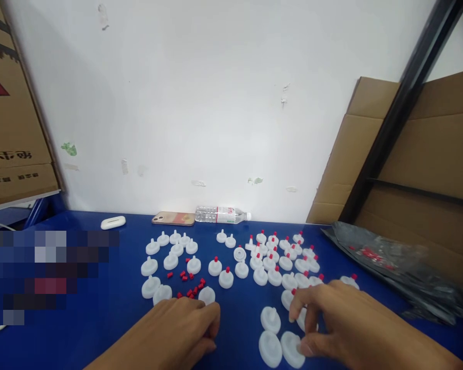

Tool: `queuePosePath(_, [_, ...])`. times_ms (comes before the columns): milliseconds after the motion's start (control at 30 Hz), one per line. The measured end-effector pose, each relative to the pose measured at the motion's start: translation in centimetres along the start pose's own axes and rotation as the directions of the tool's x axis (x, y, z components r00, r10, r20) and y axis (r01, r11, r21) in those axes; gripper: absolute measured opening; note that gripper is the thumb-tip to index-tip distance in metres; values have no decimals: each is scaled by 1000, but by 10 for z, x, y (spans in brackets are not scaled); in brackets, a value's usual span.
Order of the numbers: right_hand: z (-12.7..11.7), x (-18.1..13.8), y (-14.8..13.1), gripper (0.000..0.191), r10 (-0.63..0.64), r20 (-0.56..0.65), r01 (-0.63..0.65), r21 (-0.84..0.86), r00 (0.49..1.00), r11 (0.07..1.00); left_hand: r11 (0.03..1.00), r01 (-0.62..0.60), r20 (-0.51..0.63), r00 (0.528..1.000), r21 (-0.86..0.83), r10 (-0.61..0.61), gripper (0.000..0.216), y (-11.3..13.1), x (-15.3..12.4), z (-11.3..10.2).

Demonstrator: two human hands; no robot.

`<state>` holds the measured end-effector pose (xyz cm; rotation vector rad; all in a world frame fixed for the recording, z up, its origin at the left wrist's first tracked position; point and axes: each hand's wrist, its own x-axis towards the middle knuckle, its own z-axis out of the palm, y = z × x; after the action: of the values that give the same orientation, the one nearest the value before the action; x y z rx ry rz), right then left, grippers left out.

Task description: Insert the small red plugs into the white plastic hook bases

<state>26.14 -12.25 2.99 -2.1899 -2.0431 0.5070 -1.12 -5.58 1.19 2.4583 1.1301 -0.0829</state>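
Many white plastic caps lie on a blue table (111,303). Those at the left (149,266) have bare spouts; those at the right (285,262) carry small red tips. Loose red tips (185,277) are scattered between them. My left hand (185,326) rests knuckles-up near the front edge, fingers curled under, beside a white cap (207,294); what it holds is hidden. My right hand (332,316) hovers with fingers bent, its fingertips touching white caps (270,318) at the front right, thumb against one cap (292,348).
At the table's back lie a white earbud case (113,222), a phone (173,218) and a water bottle on its side (221,214). A dark plastic bag (401,262) lies at right. Cardboard boxes stand left (11,128) and right (428,169), with a black metal post (401,108).
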Motion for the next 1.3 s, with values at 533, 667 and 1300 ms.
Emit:
queuePosePath(533, [-1,7,16,7,-172,-72,177,69,982,982,993,-106,-44,993,50,108,14,2,6,0])
queuePosePath(667, [-5,-5,10,17,-242,-181,261,90,953,961,983,-159,-100,981,95,168,10,-1,9,7])
queuePosePath(1300, [6,5,-56,24,-384,-192,411,125,903,903,866,-495,-694,598,74,401,11,-1,15,19])
